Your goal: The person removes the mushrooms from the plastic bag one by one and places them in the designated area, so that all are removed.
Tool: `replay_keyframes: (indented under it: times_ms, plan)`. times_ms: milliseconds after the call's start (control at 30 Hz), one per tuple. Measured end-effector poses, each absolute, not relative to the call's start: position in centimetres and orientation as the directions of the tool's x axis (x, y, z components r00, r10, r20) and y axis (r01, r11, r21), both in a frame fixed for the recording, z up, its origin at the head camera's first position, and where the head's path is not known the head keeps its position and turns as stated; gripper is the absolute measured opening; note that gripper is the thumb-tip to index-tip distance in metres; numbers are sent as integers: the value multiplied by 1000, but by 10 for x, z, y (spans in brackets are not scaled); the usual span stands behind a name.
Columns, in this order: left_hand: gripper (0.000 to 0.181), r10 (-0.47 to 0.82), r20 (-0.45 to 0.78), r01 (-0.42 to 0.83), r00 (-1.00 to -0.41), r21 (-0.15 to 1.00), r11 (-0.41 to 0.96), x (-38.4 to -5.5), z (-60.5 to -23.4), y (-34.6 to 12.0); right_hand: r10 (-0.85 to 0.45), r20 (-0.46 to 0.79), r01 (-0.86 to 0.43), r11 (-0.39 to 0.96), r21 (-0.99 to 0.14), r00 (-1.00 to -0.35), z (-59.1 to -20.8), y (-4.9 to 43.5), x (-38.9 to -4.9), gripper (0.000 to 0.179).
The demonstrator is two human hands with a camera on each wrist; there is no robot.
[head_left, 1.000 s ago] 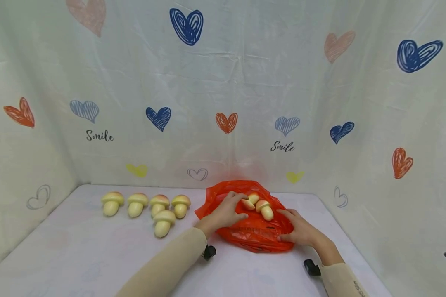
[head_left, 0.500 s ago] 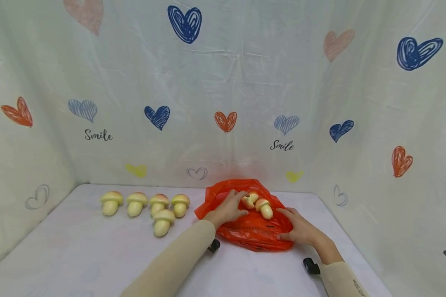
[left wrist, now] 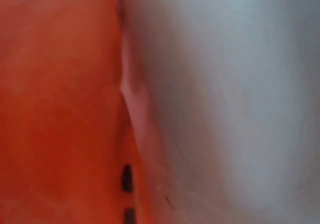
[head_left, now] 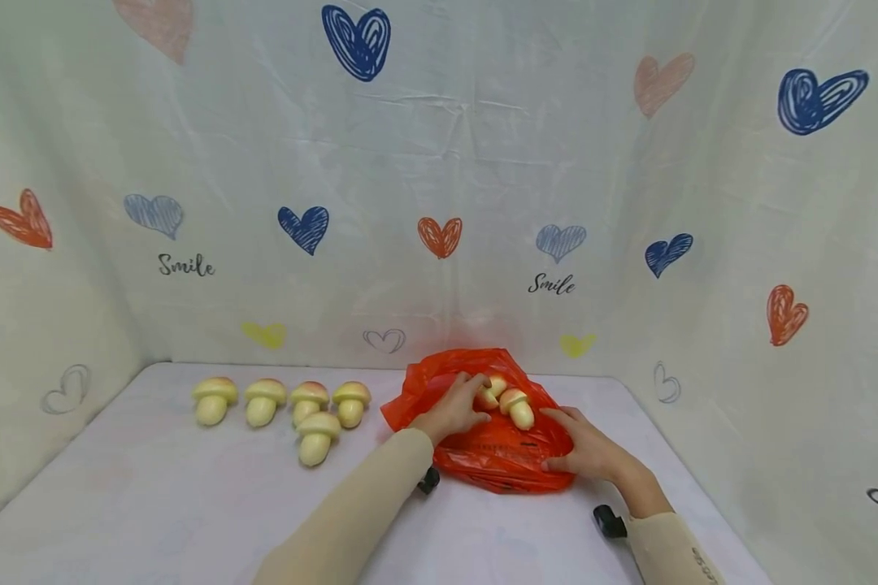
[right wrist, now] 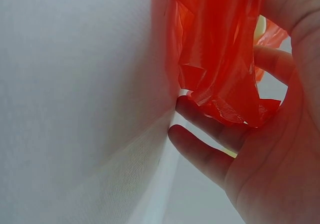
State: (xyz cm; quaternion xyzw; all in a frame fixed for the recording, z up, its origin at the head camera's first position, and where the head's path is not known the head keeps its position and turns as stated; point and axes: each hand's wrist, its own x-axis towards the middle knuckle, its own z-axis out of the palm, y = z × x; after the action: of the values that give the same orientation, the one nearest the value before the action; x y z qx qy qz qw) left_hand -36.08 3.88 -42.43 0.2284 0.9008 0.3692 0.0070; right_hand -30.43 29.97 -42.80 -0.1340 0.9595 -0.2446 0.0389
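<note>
An orange-red plastic bag [head_left: 483,447] lies with its mouth spread on the table. Two toy mushrooms are in it: the left one [head_left: 495,387], partly covered by fingers, and a second one [head_left: 517,409] to its right. My left hand [head_left: 454,409] reaches over the bag's left side, fingers and thumb curled about the left mushroom. The right hand [head_left: 588,449] holds the bag's right side, its film [right wrist: 220,53] lying between thumb and fingers [right wrist: 205,149]. In the left wrist view, only blurred orange film [left wrist: 55,103] and a pale area show; the fingertips are out of sight.
Several toy mushrooms [head_left: 261,402] stand on the left of the white table [head_left: 154,487], most in a back row, with one mushroom [head_left: 315,439] in front. A heart-print curtain [head_left: 380,284] hangs behind and at both sides.
My left hand has edged right and deeper over the bag, fingers closer about the left mushroom. The right hand has kept its place on the bag. The head view has shifted slightly.
</note>
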Motion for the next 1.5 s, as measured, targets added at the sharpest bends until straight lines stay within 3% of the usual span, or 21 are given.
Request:
replay_keyframes:
  times_ms: [733,1033,1300,1500]
  plan:
    - [41,464,159,462,-872,579,671,-366,-425,38,-285,-12,-245,845,-476,-959,-424,297,-301,84]
    - [39,471,123,439,-874,616,654,-364,-422,38,-288,-1,-253,844,-473,-958,-424,298,-302,83]
    - [56,450,78,391,-889,640,662,-364,-424,36,-285,-3,-251,847,-470,-958,-424,297,-303,83]
    - [48,472,76,414,-879,613,673,-364,-424,37,-287,-5,-252,848,-467,-958,-425,298,-303,82]
